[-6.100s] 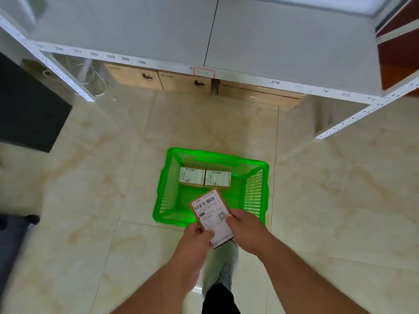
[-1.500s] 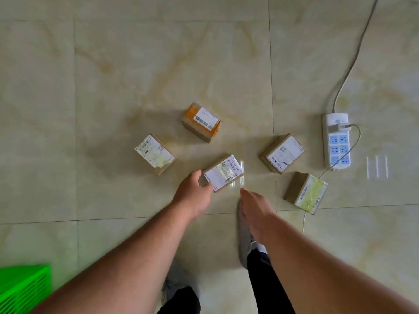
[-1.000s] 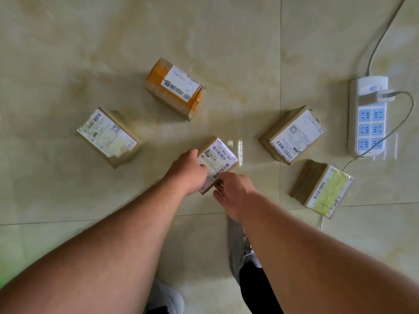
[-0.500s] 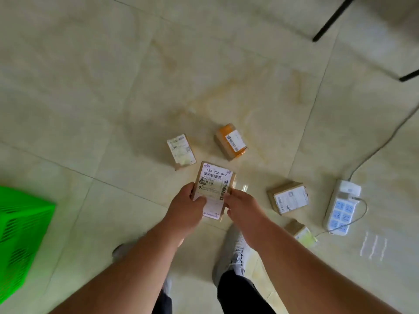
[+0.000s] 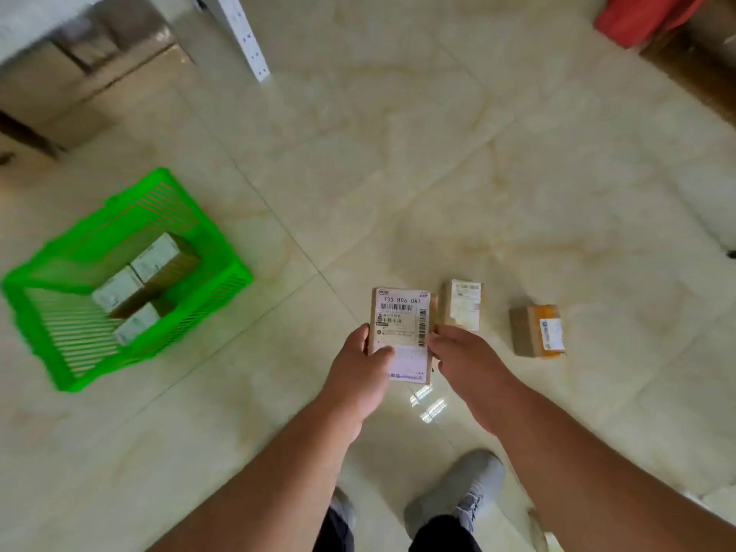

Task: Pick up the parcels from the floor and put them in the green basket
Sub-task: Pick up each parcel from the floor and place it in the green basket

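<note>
I hold a small brown parcel [image 5: 401, 324] with a white barcode label above the floor. My left hand [image 5: 358, 368] grips its left edge and my right hand [image 5: 464, 358] grips its right edge. The green basket [image 5: 191, 312] stands on the floor to the left, well apart from my hands, with three labelled parcels [image 5: 135, 288] inside. On the floor just right of the held parcel lies another labelled parcel [image 5: 462, 304]. An orange-taped parcel [image 5: 537, 330] lies further right.
The floor is glossy beige tile. A white perforated shelf post [image 5: 243, 33] and large cardboard boxes [image 5: 87, 73] stand at the top left. A red object [image 5: 645, 13] and a brown box edge [image 5: 701, 61] sit at the top right. My grey shoes [image 5: 458, 496] are below.
Both hands closed on the parcel on the floor and lifted it. My view has swung left, bringing the green basket fully into sight and the power strip out of frame.
</note>
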